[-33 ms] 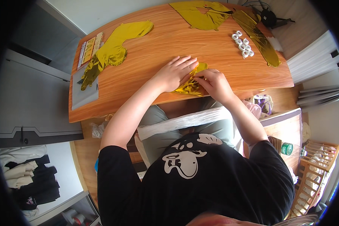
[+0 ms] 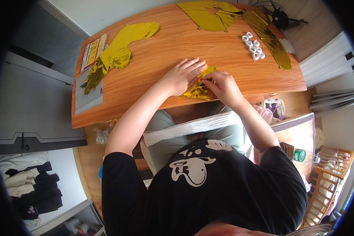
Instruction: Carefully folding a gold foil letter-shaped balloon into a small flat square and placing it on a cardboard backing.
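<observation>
A crumpled gold foil balloon, flat and partly folded, lies at the table's near edge between my hands. My left hand rests flat across its left side, fingers stretched out and slightly apart. From the right, my right hand pinches the foil between thumb and fingers; the exact spot it grips is partly hidden. Other flat gold foil balloons are spread about: one on the left, another at the far edge, and a long one on the right.
Several small white ribbon rolls sit at the right of the wooden table. Cards and a clear plastic sleeve lie on its left end. A black device with cables stands at the far right corner. White material lies across my lap.
</observation>
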`<move>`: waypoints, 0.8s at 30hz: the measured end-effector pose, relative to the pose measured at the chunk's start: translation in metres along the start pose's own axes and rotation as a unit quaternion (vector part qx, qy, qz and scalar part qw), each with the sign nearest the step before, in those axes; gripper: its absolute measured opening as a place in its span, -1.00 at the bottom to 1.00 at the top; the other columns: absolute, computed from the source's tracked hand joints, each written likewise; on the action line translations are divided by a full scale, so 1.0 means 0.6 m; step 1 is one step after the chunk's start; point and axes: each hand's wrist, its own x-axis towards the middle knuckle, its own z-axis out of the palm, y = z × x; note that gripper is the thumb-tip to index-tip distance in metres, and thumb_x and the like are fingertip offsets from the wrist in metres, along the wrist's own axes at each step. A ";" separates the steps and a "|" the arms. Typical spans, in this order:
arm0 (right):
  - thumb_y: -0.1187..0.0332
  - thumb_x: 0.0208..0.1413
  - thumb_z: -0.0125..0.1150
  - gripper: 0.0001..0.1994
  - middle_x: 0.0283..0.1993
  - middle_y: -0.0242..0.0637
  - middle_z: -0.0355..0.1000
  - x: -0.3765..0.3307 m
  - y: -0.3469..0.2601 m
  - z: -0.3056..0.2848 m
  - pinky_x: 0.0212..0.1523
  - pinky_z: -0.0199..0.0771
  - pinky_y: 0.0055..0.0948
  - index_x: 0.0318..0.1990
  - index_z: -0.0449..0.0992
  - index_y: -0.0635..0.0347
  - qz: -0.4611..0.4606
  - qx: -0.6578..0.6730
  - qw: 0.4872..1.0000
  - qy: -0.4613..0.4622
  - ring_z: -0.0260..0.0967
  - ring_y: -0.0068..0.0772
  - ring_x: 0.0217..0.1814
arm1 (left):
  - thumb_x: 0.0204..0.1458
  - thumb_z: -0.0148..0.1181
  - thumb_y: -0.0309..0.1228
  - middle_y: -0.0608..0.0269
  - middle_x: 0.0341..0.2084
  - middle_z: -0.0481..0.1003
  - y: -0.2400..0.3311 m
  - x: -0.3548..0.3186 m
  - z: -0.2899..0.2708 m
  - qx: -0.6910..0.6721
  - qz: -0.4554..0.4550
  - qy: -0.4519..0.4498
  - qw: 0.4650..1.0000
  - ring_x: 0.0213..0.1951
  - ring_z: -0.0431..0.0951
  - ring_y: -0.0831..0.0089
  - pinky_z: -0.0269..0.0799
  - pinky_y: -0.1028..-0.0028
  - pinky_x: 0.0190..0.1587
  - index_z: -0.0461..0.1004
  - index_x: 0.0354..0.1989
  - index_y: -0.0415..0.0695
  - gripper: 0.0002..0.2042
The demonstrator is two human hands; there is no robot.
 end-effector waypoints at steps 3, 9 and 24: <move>0.45 0.12 0.34 -0.88 -0.27 -0.11 0.56 0.013 -0.005 0.005 -0.13 0.49 -0.20 -0.19 0.62 0.21 0.013 -0.007 1.000 0.012 0.50 -0.01 -0.20 | 0.27 -0.02 -0.48 0.25 0.53 0.09 0.003 0.000 -0.004 -0.012 -0.009 -0.020 1.000 0.54 0.04 0.22 -0.07 0.11 0.54 0.04 0.55 0.04 -0.36; 0.42 0.17 0.30 -0.88 -0.28 -0.02 0.57 0.018 0.004 0.016 -0.17 0.53 -0.12 -0.19 0.58 0.26 0.030 0.003 1.000 0.008 0.53 0.12 -0.21 | 0.25 -0.03 -0.50 0.26 0.53 0.08 0.000 0.002 0.004 -0.015 -0.018 -0.020 1.000 0.54 0.03 0.27 -0.09 0.12 0.56 0.00 0.56 0.05 -0.33; 0.39 0.26 0.24 -0.86 -0.23 0.02 0.58 0.027 0.013 0.024 -0.14 0.55 -0.16 -0.12 0.56 0.26 0.039 0.001 0.999 -0.031 0.56 0.09 -0.18 | 0.19 0.27 -0.23 0.10 0.58 -0.08 -0.038 -0.052 -0.058 -0.201 -0.102 -0.078 0.971 0.59 -0.18 0.19 -0.39 -0.06 0.56 -0.04 0.58 0.04 -0.18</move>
